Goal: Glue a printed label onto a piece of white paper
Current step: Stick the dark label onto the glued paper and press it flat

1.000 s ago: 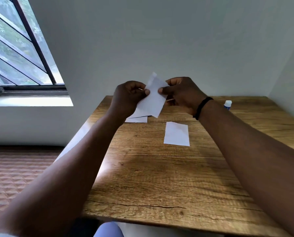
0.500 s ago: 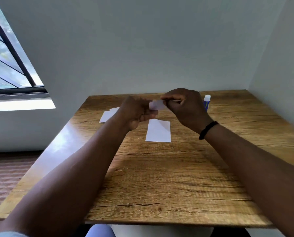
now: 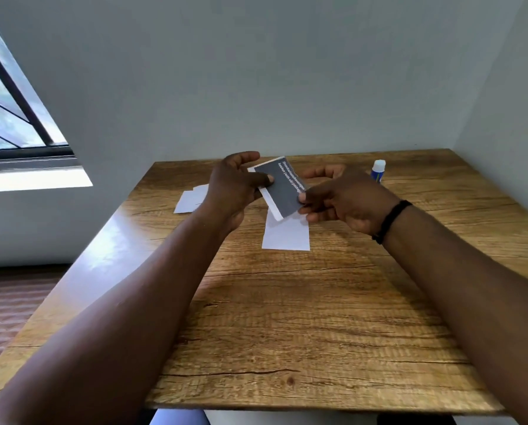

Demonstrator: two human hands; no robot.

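Both hands hold a printed label (image 3: 282,190) above the wooden table (image 3: 317,317); its dark grey face with small white text is turned toward me, with a white strip along one edge. My left hand (image 3: 232,191) pinches its left end with the thumb on top. My right hand (image 3: 339,197) grips its lower right corner. Directly below the label lies a piece of white paper (image 3: 286,236), flat on the table. A glue stick (image 3: 378,170) with a white cap and blue body stands upright at the back right.
More white paper pieces (image 3: 190,199) lie at the table's back left, partly behind my left wrist. Walls close the table in at the back and right. A window (image 3: 8,118) is on the left, with floor below the table's left edge.
The label has been turned over in my hands: its white back showed a second ago, its dark printed face shows now. The view has tilted down and shifted.
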